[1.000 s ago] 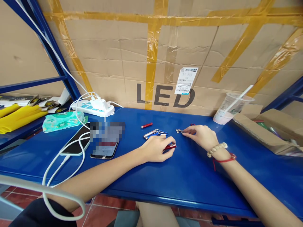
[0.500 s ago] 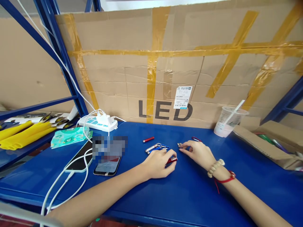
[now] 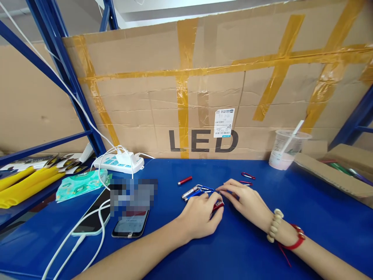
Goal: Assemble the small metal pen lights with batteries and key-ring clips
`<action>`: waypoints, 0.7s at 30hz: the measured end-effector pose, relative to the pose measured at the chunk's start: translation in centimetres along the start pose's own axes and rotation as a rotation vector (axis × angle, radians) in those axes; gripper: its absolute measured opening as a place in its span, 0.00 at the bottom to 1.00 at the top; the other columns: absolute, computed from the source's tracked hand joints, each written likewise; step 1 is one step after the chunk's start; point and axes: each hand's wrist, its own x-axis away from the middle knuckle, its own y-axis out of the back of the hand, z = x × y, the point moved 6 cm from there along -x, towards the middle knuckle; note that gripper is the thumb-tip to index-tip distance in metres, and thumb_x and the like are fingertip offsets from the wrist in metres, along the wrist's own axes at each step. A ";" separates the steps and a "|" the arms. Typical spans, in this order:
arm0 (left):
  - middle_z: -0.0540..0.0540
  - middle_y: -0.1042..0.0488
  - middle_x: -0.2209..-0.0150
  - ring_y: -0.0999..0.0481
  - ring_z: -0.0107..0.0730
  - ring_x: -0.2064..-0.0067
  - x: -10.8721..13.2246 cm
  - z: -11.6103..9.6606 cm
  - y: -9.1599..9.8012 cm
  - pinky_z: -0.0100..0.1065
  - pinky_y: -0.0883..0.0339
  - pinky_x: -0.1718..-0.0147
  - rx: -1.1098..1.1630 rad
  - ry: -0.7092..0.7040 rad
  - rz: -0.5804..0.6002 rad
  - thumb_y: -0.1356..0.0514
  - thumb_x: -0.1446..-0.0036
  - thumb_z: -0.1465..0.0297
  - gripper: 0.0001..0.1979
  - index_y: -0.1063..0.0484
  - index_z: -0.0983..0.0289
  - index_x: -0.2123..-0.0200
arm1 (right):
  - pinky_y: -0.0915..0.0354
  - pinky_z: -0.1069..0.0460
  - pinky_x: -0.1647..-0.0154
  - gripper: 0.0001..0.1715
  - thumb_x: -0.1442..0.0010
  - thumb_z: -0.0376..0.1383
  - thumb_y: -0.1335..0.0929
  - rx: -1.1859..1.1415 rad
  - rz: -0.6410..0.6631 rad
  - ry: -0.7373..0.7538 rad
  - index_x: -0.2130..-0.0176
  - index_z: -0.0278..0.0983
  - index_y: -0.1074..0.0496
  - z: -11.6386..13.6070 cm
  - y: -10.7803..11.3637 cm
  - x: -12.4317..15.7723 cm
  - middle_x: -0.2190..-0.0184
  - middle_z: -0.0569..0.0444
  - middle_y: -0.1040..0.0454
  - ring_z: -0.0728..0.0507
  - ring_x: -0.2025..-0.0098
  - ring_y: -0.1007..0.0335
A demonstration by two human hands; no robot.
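On the blue table, my left hand is closed around a red cylinder with a small label. Just beyond that hand lie a silver cylinder and a blue one with a blue carabiner. My right hand is closed in a pinch close to the left fingertips; whatever is between its fingers is too small to make out. Behind it rest two red carabiners, the nearer partly covered by the hand. Another red cylinder lies apart, farther back.
Phones with white cables and a power strip are at the left, beside a teal packet. A plastic cup and an open cardboard box stand at the right. A large cardboard sheet closes the back.
My right hand has moved toward my left hand, uncovering more of the red carabiners. The small metallic piece seen at its fingertips no longer shows. The camera view has shifted slightly.
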 end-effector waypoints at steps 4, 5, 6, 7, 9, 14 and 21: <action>0.53 0.27 0.69 0.27 0.33 0.67 0.0 0.3 -0.1 0.32 0.35 0.70 -0.008 0.021 -0.013 0.52 0.42 0.68 0.09 0.37 0.63 0.61 | 0.33 0.55 0.68 0.15 0.38 0.40 0.42 -0.009 -0.097 0.030 0.61 0.42 0.28 0.1 0.6 0.1 0.61 0.54 0.28 0.48 0.63 0.29; 0.52 0.27 0.69 0.27 0.33 0.67 0.1 0.4 -0.2 0.31 0.35 0.71 -0.011 0.027 -0.009 0.52 0.41 0.67 0.09 0.37 0.62 0.61 | 0.33 0.55 0.68 0.15 0.38 0.40 0.42 -0.007 -0.122 0.041 0.61 0.42 0.28 0.1 0.8 0.1 0.61 0.53 0.28 0.48 0.63 0.29; 0.52 0.27 0.69 0.27 0.33 0.67 0.1 0.4 -0.2 0.31 0.35 0.71 -0.015 0.034 -0.005 0.53 0.41 0.67 0.09 0.37 0.62 0.61 | 0.33 0.56 0.68 0.15 0.38 0.40 0.41 -0.006 -0.146 0.053 0.61 0.42 0.28 0.1 1.1 0.1 0.61 0.53 0.28 0.48 0.63 0.29; 0.52 0.27 0.69 0.27 0.33 0.66 0.1 0.5 -0.2 0.31 0.35 0.71 -0.019 0.039 -0.003 0.54 0.40 0.66 0.09 0.37 0.62 0.61 | 0.33 0.56 0.68 0.15 0.38 0.40 0.41 -0.006 -0.169 0.065 0.61 0.42 0.27 0.2 1.3 0.1 0.61 0.53 0.27 0.48 0.63 0.29; 0.53 0.27 0.67 0.28 0.33 0.66 0.1 0.6 -0.2 0.31 0.35 0.70 -0.032 0.049 -0.002 0.56 0.39 0.66 0.11 0.38 0.62 0.60 | 0.33 0.56 0.68 0.15 0.39 0.41 0.40 -0.009 -0.201 0.084 0.62 0.41 0.27 0.2 1.7 0.1 0.62 0.53 0.27 0.48 0.64 0.28; 0.52 0.29 0.69 0.31 0.33 0.63 0.0 0.8 0.0 0.32 0.36 0.68 -0.040 0.049 -0.002 0.59 0.37 0.67 0.12 0.37 0.62 0.61 | 0.33 0.56 0.72 0.14 0.40 0.42 0.38 -0.056 -0.227 0.093 0.63 0.40 0.26 0.3 1.7 0.2 0.64 0.52 0.26 0.49 0.69 0.29; 0.53 0.31 0.65 0.32 0.32 0.61 -0.1 1.2 0.1 0.32 0.35 0.65 0.011 0.109 -0.026 0.57 0.37 0.66 0.11 0.38 0.61 0.59 | 0.34 0.55 0.75 0.16 0.42 0.44 0.38 -0.178 -0.228 0.043 0.65 0.39 0.25 0.7 1.5 0.2 0.64 0.51 0.25 0.51 0.77 0.33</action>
